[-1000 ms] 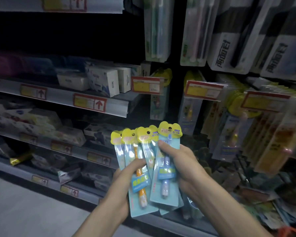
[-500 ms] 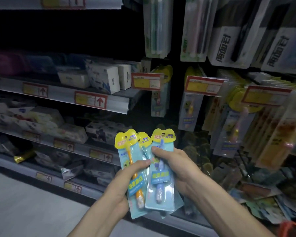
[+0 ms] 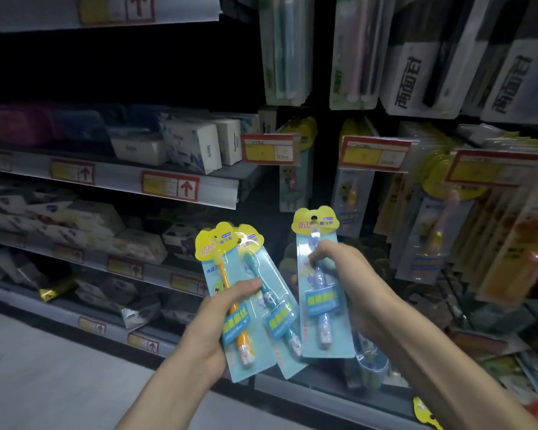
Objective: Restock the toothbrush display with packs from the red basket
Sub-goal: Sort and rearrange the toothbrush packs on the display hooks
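My right hand [image 3: 351,274] pinches one toothbrush pack [image 3: 322,302] just below the price tag [image 3: 269,148]; my left hand [image 3: 221,315], lower-left of that tag, clamps two more packs [image 3: 278,324]; they look light, stiff-carded, slick-blistered; I'd grip the card edges near the hang hole.

Our left hand [image 3: 212,330] grips two blue plastic toothbrush packs [image 3: 221,271], thumb across; our right hand [image 3: 354,280] pinches a third pack [image 3: 323,305].
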